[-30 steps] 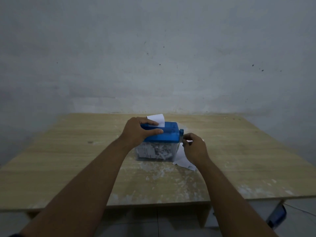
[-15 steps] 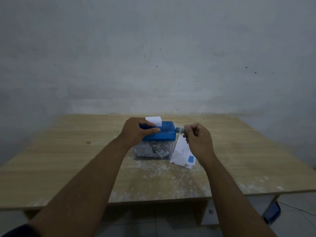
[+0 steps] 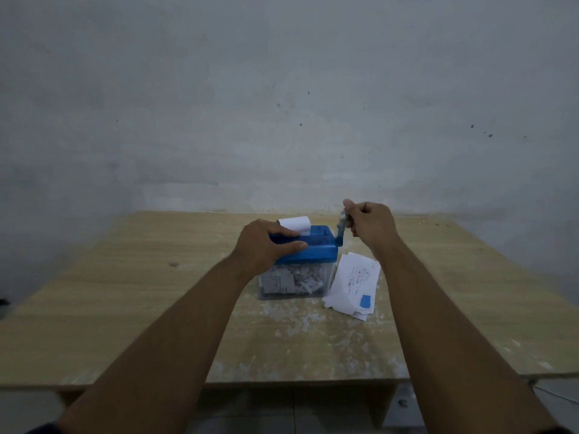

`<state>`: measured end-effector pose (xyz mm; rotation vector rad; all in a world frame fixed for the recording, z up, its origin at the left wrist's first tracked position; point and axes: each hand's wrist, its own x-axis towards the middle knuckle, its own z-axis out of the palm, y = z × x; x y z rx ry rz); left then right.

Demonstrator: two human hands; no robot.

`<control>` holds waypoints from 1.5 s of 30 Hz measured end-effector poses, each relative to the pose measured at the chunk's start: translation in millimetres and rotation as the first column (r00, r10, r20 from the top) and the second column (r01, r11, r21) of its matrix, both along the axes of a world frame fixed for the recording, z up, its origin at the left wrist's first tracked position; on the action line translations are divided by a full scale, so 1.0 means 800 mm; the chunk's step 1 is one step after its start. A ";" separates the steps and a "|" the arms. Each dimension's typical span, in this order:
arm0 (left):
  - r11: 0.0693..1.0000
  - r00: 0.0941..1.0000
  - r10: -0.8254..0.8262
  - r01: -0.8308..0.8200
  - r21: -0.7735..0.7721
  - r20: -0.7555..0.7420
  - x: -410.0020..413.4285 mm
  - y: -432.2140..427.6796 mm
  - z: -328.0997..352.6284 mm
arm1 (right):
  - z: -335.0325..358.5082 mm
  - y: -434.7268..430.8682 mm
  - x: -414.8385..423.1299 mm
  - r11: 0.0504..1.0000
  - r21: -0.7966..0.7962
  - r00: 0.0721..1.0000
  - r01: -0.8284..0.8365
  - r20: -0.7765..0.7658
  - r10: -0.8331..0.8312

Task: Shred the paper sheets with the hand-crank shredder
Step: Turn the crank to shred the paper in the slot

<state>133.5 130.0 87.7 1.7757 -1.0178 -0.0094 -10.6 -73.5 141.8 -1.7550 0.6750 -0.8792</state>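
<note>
A small hand-crank shredder (image 3: 316, 245) with a blue lid stands mid-table; its clear bin (image 3: 294, 281) holds white shreds. A white paper sheet (image 3: 295, 224) sticks up from the slot in the lid. My left hand (image 3: 266, 247) grips the lid's left side, thumb on the front and fingers over the top. My right hand (image 3: 369, 225) pinches the crank handle (image 3: 342, 227), which points upward on the shredder's right side and looks blurred.
A few white paper slips (image 3: 355, 285), one with a blue patch, lie right of the shredder. The wooden table (image 3: 125, 292) shows white scuffs and paper bits in front of the bin. A grey wall stands behind the table's far edge.
My right hand has risen from beside the bin to above lid height, swinging the crank upward. The sheet in the slot sits lower. My left hand stays on the lid.
</note>
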 end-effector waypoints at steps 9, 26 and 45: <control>1.000 1.000 0.001 -0.001 0.015 0.032 0.002 0.001 -0.004 | -0.057 -0.015 0.030 0.997 -0.047 0.857 -0.056 -0.515 0.024; 1.000 0.993 -0.021 0.021 -0.004 0.115 -0.005 0.003 -0.001 | -0.030 0.036 0.004 0.896 -0.338 0.953 -0.288 -0.194 0.233; 1.000 0.994 0.010 -0.011 0.004 0.107 -0.005 0.003 -0.003 | -0.052 0.028 0.009 0.966 -0.230 0.986 -0.118 -0.138 0.088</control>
